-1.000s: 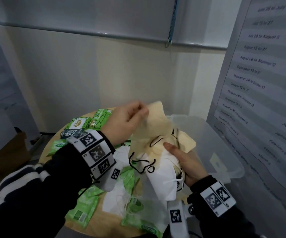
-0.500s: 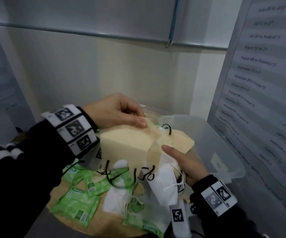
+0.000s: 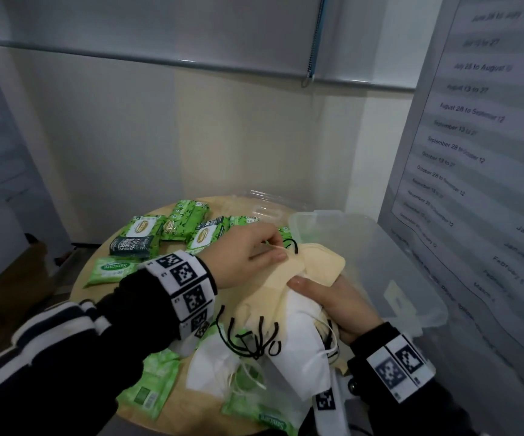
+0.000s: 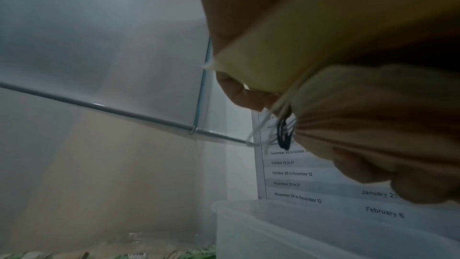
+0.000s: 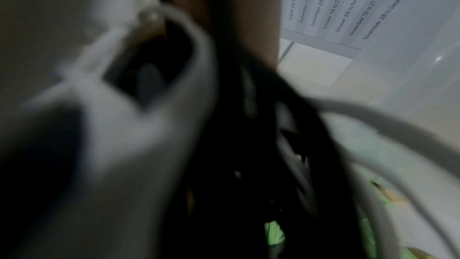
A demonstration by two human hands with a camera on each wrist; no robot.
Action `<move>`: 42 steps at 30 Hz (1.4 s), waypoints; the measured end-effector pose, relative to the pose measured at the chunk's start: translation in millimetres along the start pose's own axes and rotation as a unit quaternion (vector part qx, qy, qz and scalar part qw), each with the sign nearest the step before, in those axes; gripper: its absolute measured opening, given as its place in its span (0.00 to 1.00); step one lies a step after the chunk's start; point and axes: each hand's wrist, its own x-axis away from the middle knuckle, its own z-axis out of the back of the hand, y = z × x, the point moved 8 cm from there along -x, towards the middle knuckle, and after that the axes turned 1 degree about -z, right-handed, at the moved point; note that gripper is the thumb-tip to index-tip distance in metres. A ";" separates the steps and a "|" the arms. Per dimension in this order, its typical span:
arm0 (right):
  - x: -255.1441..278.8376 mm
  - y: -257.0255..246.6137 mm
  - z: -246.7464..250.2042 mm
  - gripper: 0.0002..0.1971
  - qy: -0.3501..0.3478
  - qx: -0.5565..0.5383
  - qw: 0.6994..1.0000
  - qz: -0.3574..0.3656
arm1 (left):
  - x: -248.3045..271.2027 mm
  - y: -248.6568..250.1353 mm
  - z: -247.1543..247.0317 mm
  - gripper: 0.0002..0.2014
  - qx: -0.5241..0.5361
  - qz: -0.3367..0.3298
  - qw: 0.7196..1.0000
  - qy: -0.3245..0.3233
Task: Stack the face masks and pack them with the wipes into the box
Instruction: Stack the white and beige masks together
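Mask stack (image 3: 289,313): cream masks on top, white masks below, held above the table's near right part, just beside the box. Black ear loops (image 3: 248,341) hang from its near left end; white loops show at its right side.

Top cream mask (image 3: 317,262): lies across the far end of the stack, its far corner over the box rim.

Right hand (image 3: 342,306): fingers curled under the stack, thumb pressed on top; clamped on the stack. The right wrist view is blurred, showing only white fabric and dark loops.

Left hand (image 3: 248,256): over the far left of the stack, thumb and forefinger pinched together on a thin cream loop at the top mask's edge. In the left wrist view the fingers (image 4: 248,95) close on cream fabric and cords.

Loose white mask (image 3: 213,369): flat on the table, below the stack.

Box (image 3: 411,278): clear plastic, open, at the table's right edge, next to the stack. Contents cannot be made out.

Wipes, far group (image 3: 172,231): several green packs and one dark pack lying together at the table's far left.

Wipes, near group (image 3: 150,391): pale green packs on the near edge, some partly under the loose mask.

Table (image 3: 191,413): round, light wood.

Lid (image 3: 263,206): clear, behind the box.

Poster (image 3: 481,158): date list, on the right wall.
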 end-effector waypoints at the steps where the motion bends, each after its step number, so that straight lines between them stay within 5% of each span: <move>1: -0.1 -0.5 -0.4 0.17 0.001 -0.003 1.000 0.004 | 1.8 -0.6 -0.9 0.13 0.006 0.011 1.000 0.002; 13: -0.3 5.6 6.7 0.17 0.038 -0.026 0.999 -0.010 | 10.2 0.3 16.9 0.15 0.032 0.027 0.996 0.085; 19: 1.2 2.6 14.0 0.20 0.058 -0.040 0.997 -0.003 | 15.0 -25.7 62.9 0.11 0.067 0.129 0.986 0.078; 22: 0.2 2.3 12.4 0.19 0.056 -0.048 0.997 0.004 | 18.2 -36.9 85.1 0.03 0.100 0.165 0.975 0.112; 25: 0.1 0.9 12.3 0.20 0.058 -0.048 0.997 0.012 | 23.5 -47.6 104.1 0.11 0.124 0.187 0.959 0.175; 29: -0.8 0.6 11.5 0.23 0.054 -0.030 0.998 0.017 | 31.8 -41.8 120.3 0.15 -0.026 0.197 0.942 0.270; 31: -1.5 1.5 9.6 0.24 0.048 -0.027 0.998 0.013 | 30.7 -29.6 110.9 0.15 -0.057 0.183 0.949 0.251; 34: -2.7 6.1 7.3 0.25 0.043 -0.027 0.999 0.005 | 30.0 -17.7 70.4 0.06 -0.055 0.158 0.976 0.138; 36: -2.6 9.5 7.1 0.25 0.048 -0.031 0.998 0.000 | 36.2 -11.6 43.0 0.11 -0.040 0.153 0.985 0.074; 39: -1.6 11.9 4.4 0.24 0.036 -0.036 0.999 -0.001 | 39.2 -5.3 22.1 0.23 -0.017 0.127 0.991 0.051; 42: -1.3 10.0 -0.4 0.26 0.016 -0.034 0.999 0.001 | 33.6 -2.0 15.4 0.19 -0.019 0.110 0.992 0.052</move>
